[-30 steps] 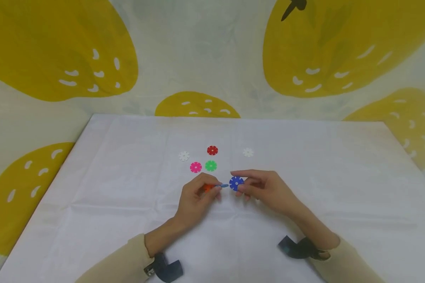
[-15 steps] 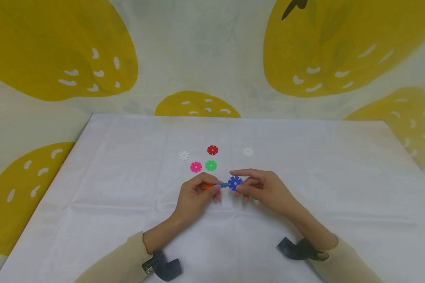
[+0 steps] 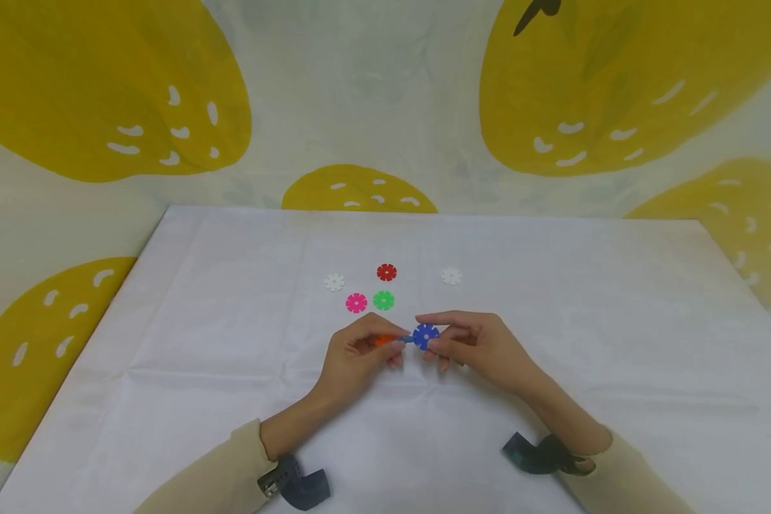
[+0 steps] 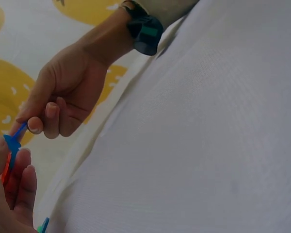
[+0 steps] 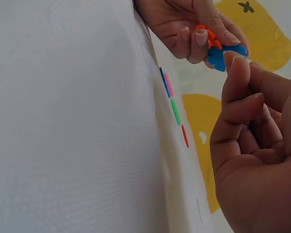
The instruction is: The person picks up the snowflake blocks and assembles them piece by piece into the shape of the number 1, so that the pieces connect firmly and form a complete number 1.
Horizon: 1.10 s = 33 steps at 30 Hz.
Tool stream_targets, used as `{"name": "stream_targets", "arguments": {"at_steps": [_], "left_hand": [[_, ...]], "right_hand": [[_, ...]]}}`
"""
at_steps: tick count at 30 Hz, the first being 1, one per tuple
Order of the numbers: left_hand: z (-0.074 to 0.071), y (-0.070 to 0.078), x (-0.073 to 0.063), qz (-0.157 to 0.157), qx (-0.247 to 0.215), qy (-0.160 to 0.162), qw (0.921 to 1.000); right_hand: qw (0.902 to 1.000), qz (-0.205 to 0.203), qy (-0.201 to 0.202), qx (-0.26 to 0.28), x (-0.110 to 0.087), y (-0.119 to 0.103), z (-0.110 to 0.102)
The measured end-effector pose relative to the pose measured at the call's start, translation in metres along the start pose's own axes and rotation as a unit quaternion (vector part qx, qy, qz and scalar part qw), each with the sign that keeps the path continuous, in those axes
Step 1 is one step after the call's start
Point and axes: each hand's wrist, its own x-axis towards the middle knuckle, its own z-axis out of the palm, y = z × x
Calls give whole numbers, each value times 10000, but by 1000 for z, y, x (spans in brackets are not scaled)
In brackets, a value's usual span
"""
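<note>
My left hand (image 3: 355, 357) pinches a joined pair of notched plastic snowflake discs, an orange disc (image 3: 383, 340) mostly covered by the fingers and a light blue disc (image 3: 407, 339) standing edge-on. A dark blue disc (image 3: 426, 336) is pinched at its right side between my right hand's (image 3: 488, 350) thumb and fingers, its index finger stretched over the top. The rims of the two blue discs meet between the hands. From the left wrist, the dark blue disc (image 4: 20, 130) appears edge-on against the light blue disc (image 4: 12, 144). Both hands are held over the white-covered table.
Beyond the hands lie a pink disc (image 3: 356, 303), a green disc (image 3: 383, 300), a red disc (image 3: 387, 272) and two white discs, one left (image 3: 335, 282), one right (image 3: 452, 276). The right wrist view also shows a blue disc (image 5: 165, 82) beside the pink one. Patterned cloth (image 3: 360, 86) hangs behind.
The dark blue disc has shifted slightly left, closing the small gap to the light blue disc. The light blue disc has turned a little in the left fingers. The table's discs stay put.
</note>
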Motion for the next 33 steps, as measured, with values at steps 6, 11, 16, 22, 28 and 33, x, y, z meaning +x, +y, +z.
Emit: {"name": "stream_targets", "arguments": {"at_steps": [6, 11, 16, 22, 28, 33], "left_hand": [[0, -1, 0, 125, -128, -25, 9998], [-1, -4, 0, 85, -359, -116, 9993], [-3, -4, 0, 38, -508, -222, 9985], [-2, -4, 0, 107, -615, -325, 9975], [-2, -5, -1, 147, -550, -339, 9978], [-1, -4, -1, 146, -423, -326, 9985]], "right_hand": [[9998, -122, -71, 135, 0, 2, 1], [9994, -167, -110, 271, 0, 5, 2], [9979, -174, -204, 597, 0, 8, 2], [9966, -232, -258, 744, 1, 11, 3], [9969, -118, -262, 732, 1, 14, 5], [9966, -120, -276, 765, 2, 16, 6]]}}
